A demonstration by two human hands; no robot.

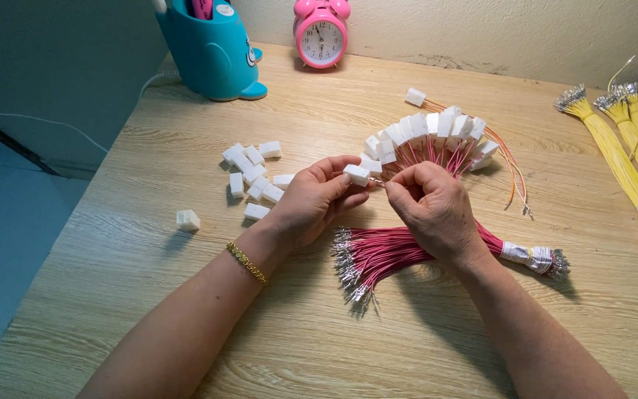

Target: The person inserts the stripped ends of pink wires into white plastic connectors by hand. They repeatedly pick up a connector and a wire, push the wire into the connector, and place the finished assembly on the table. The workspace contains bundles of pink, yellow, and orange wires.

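Note:
My left hand (311, 199) pinches a small white plastic connector (357, 174) between thumb and fingers. My right hand (433, 210) holds the metal tip of a pink wire right against that connector's end. Under my right hand lies a taped bundle of pink wires (378, 255) with metal terminals fanned out toward me. Behind both hands, a fan of pink wires fitted with white connectors (430, 133) lies on the wooden table (186, 295). A gold bracelet is on my left wrist.
Several loose white connectors (254, 174) lie left of my hands, one apart (187, 219). Yellow and pink wire bundles (629, 148) lie at the right edge. An orange wire with connector (507, 159), a teal cup (212, 48) and a pink alarm clock (321, 33) stand behind.

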